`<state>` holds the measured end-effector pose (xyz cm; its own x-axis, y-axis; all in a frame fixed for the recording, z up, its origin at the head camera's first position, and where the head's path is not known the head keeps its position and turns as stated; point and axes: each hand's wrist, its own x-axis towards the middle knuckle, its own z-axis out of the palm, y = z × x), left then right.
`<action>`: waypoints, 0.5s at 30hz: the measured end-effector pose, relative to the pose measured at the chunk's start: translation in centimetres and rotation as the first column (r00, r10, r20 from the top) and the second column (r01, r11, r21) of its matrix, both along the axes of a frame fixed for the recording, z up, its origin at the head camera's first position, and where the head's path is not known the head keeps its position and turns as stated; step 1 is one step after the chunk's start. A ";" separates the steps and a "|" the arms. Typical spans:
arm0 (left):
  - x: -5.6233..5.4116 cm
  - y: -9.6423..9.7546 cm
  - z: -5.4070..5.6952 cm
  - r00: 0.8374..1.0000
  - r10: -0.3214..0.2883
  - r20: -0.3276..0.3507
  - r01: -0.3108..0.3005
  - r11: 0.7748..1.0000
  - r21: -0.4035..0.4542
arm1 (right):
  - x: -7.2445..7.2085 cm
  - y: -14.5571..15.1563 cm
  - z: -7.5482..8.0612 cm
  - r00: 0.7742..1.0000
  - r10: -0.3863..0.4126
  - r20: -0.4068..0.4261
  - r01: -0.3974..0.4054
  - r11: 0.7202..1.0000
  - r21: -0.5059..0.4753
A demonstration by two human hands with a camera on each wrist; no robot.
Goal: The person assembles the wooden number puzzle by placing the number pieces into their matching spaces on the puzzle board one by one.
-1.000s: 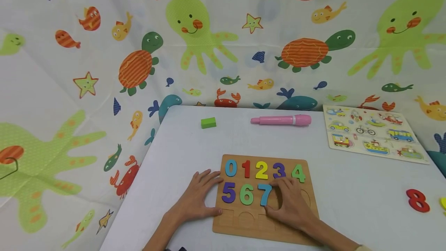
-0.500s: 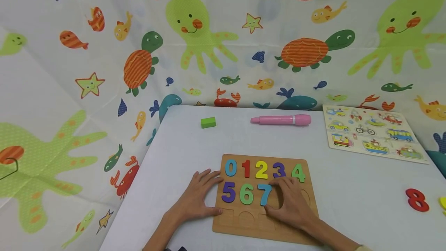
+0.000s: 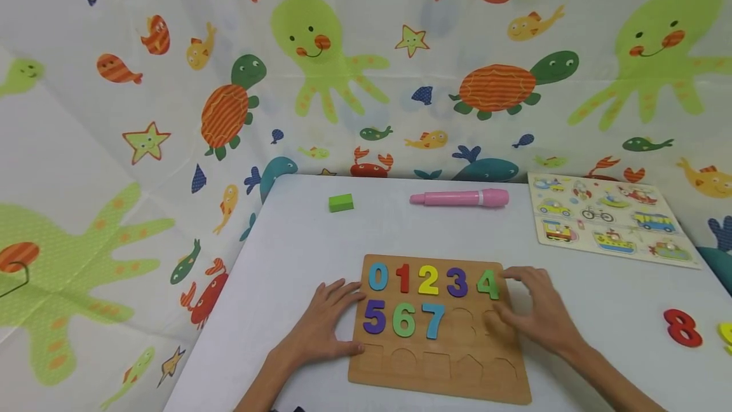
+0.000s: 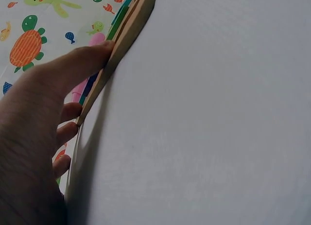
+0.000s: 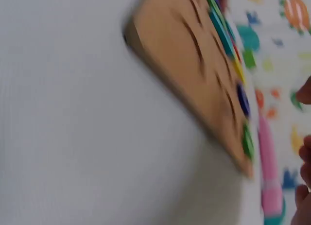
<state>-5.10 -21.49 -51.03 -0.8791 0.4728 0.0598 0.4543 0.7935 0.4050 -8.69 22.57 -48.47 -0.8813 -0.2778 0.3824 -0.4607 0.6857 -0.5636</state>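
Note:
A wooden number puzzle board (image 3: 412, 361) lies on the white table, with coloured numbers 0 to 7 in its upper rows; the blue 7 (image 3: 433, 321) is the last in the second row. My left hand (image 3: 317, 329) rests at the board's left edge, thumb (image 4: 99, 52) and fingertips touching the wood. Over the board's right edge, near the green 4 (image 3: 488, 284), hovers my right hand (image 3: 540, 313), thumb and fingers apart with nothing between them. A red 8 (image 3: 683, 328) lies on the table to the right. Motion blurs the right wrist view.
A yellow piece (image 3: 726, 332) is cut off at the right frame edge. Farther back are a green block (image 3: 340, 203), a pink microphone-shaped toy (image 3: 460, 198) and a vehicle picture puzzle (image 3: 614, 218). A sea-animal cloth (image 3: 366, 81) hangs behind the table.
My right hand has let go of the blue 7 and moved right, off the empty number slots. The 7 stays in the board. My left hand has not moved.

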 end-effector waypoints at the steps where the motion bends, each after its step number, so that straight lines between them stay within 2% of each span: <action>1: 0.0 0.0 0.0 1.000 0.003 0.004 -0.003 1.000 -0.005 | -0.4 1.6 0.4 1.000 -0.018 0.002 0.018 1.000 0.015; 4: 0.0 -0.1 0.0 1.000 0.011 0.018 -0.011 1.000 -0.018 | -1.2 6.8 1.3 0.997 -0.065 0.047 0.063 0.997 0.048; 7: 0.0 -0.1 0.1 1.000 0.013 0.023 -0.013 1.000 -0.014 | -1.5 12.1 1.6 0.980 -0.131 0.150 0.114 0.987 0.115; 10: 0.0 -0.1 0.1 1.000 0.005 0.008 -0.005 1.000 0.000 | -1.3 17.2 1.2 0.941 -0.228 0.248 0.173 0.959 0.226; 11: 0.0 -0.1 0.1 1.000 0.001 0.000 -0.001 1.000 0.006 | -1.2 18.9 1.0 0.920 -0.279 0.276 0.199 0.938 0.285; 13: 0.1 -0.1 0.1 1.000 -0.005 -0.013 0.006 1.000 0.014 | -0.9 22.1 0.2 0.887 -0.351 0.299 0.233 0.901 0.366; 15: 0.1 -0.1 0.1 1.000 -0.011 -0.017 0.012 1.000 0.016 | -0.5 25.4 -1.0 0.865 -0.396 0.310 0.251 0.874 0.417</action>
<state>-5.03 -21.56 -50.92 -0.8724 0.4818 0.0819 0.4701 0.7817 0.4098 -9.22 47.97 -49.50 -0.9981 -0.0022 -0.0618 0.0189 0.9407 -0.3387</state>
